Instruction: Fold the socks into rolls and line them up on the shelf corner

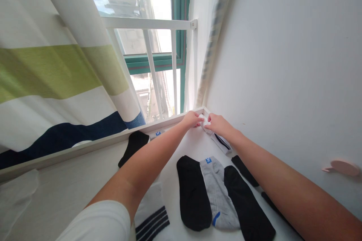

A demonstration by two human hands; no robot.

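In the far corner of the white surface, a white sock point(221, 144) with dark stripes lies along the wall. My left hand point(192, 119) pinches the left side of its far end, and my right hand point(217, 124) has its fingers closed at the right side. Nearer to me a black sock point(194, 196), a grey sock point(219, 196) with blue marks and another black sock point(249, 203) lie flat side by side. A white sock with several dark stripes point(152, 218) is partly hidden under my left forearm.
Another black sock point(134, 146) and a grey sock point(157, 134) lie by the raised ledge point(85, 150). More dark socks point(244, 171) line the right wall. A striped curtain point(56, 71), window railing point(149, 23) and pink wall hook point(343, 167) surround the surface.
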